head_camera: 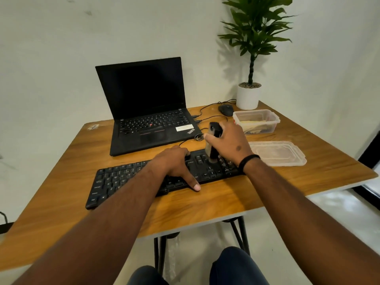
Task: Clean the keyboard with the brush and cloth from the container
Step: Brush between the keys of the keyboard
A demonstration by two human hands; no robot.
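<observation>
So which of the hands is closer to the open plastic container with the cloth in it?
Right. The right hand, gripping the brush over the keyboard's right end, is just left of the container. The left hand rests on the keyboard's middle, farther away.

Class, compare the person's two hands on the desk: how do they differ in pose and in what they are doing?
The right hand grips a brush, held upright with its tip on the keyboard; the left hand holds nothing. The left hand lies flat across the keys, thumb at the front edge; the right hand is raised above them. Both work over the keyboard's right half.
</observation>
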